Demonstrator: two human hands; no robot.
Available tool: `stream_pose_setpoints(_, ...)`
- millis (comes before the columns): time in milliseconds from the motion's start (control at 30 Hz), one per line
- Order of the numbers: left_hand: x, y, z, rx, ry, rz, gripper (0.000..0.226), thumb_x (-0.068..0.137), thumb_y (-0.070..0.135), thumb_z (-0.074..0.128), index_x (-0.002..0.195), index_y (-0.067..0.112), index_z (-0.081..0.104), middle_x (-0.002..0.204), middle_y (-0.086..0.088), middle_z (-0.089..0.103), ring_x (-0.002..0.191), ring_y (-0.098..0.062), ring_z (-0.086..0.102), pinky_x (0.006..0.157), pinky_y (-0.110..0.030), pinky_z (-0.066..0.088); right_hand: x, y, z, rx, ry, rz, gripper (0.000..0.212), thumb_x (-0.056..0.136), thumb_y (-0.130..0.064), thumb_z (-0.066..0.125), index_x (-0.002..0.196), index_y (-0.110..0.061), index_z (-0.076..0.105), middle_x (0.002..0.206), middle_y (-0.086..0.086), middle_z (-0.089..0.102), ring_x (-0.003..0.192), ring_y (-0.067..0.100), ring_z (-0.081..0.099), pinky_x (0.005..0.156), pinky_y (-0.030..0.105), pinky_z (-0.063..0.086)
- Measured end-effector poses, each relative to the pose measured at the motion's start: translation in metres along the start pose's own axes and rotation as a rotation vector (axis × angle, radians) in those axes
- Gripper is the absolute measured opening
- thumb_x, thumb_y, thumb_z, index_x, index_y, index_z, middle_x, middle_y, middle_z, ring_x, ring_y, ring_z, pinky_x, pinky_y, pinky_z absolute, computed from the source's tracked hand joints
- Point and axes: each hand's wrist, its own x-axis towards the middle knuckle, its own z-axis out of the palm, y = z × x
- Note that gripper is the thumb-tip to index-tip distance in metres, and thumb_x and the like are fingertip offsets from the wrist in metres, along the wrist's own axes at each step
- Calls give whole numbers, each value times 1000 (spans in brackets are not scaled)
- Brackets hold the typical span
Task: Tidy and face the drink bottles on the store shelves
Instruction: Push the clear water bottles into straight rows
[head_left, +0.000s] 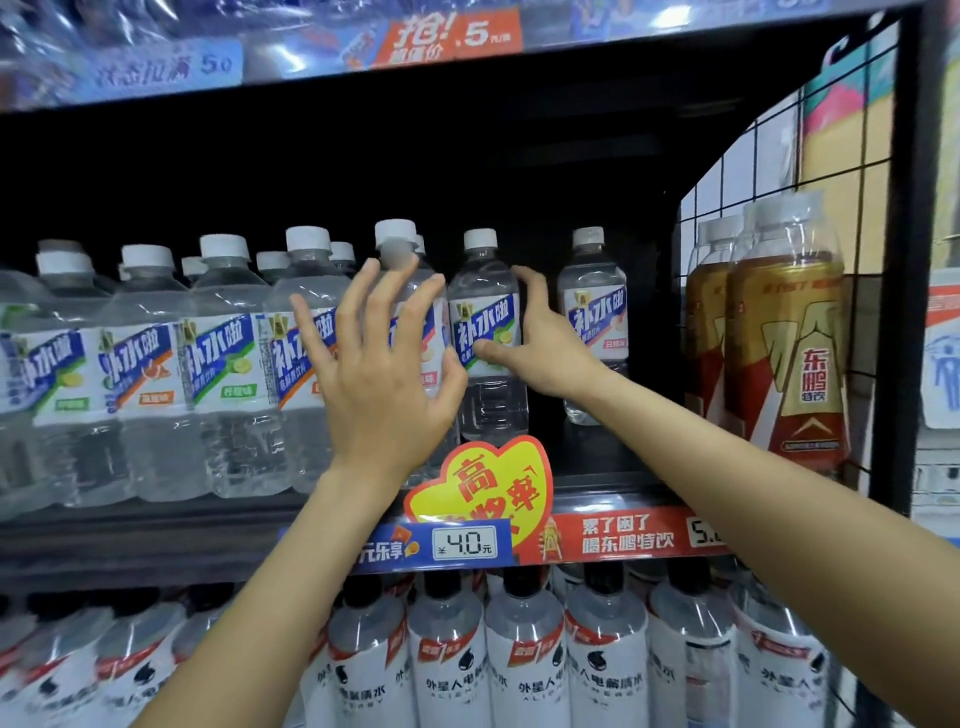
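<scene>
Bottle (485, 332) upright between hands | right hand (545, 343) fingers wrapped on it | left hand (384, 364) fingers spread apart

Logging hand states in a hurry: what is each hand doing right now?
Left hand: open, fingers spread in front of the clear bottles, holding nothing.
Right hand: curled round the lime-label bottle.

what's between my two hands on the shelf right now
In the head view, one clear white-capped bottle stands between the left hand and right hand; the right thumb lies across its label.
</scene>
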Motion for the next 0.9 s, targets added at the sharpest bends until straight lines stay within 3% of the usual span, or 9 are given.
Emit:
stream_pose_setpoints(100,0,0,0,0,2,-1,47,84,32,54,129,20,51,138,-4,50,136,-23,34,113,-63,9,-3,0,4,-39,11,-18,88,88,-24,67,151,-15,6,119,9,63,95,12,58,78,21,43)
stream_pose_setpoints(167,0,0,-1,0,1,0,47,84,31,54,129,20,51,139,-3,50,137,-23,34,113,-63,8,-7,1,3,-75,5,-27,88,89,-29,66,152,-14,6,127,10,58,110,17,57,89,27,45)
stream_pose_setpoints(267,0,0,-1,0,-2,2,46,85,30,55,129,20,51,138,-4,50,137,-24,34,113,-64,9,-18,5,-12,-314,138,-110,66,92,-32,60,148,-15,29,139,10,48,128,24,44,101,34,37)
stream_pose_setpoints(333,0,0,0,0,-4,0,46,84,30,55,129,20,51,138,-4,50,136,-24,34,113,-65,9,-26,9,-25,-525,344,-163,48,92,-29,58,137,-16,46,134,11,48,125,29,42,95,37,39)
stream_pose_setpoints(400,0,0,0,0,-4,-1,46,85,30,55,129,20,51,138,-4,50,136,-24,35,113,-64,9,-28,14,-33,-688,457,-118,47,90,-32,60,132,-15,47,133,15,43,121,35,40,92,41,39)
stream_pose_setpoints(500,0,0,1,2,-6,-4,46,85,30,55,129,19,53,138,-4,50,137,-25,35,113,-64,8,-18,18,-33,-761,324,75,66,89,-42,60,144,-24,28,150,21,18,127,43,34,93,49,42)
stream_pose_setpoints(633,-1,0,1,2,-4,0,46,85,30,55,130,19,53,139,-4,50,137,-25,35,113,-63,8,-6,25,-27,-742,171,162,83,91,-43,59,151,-34,3,155,27,-6,122,46,45,86,45,48)
stream_pose_setpoints(767,-1,-1,1,-11,17,7,46,84,29,57,129,19,53,140,-3,49,136,-23,34,114,-62,7,-9,23,-29,-743,188,138,81,91,-35,61,151,-32,6,153,28,-1,117,47,47,82,44,48)
stream_pose_setpoints(900,-1,0,1,-8,20,9,48,84,30,57,130,19,53,138,-3,49,136,-23,34,113,-62,8,-35,12,-40,-730,242,43,77,88,-39,63,148,-37,13,151,23,9,104,44,56,69,37,41)
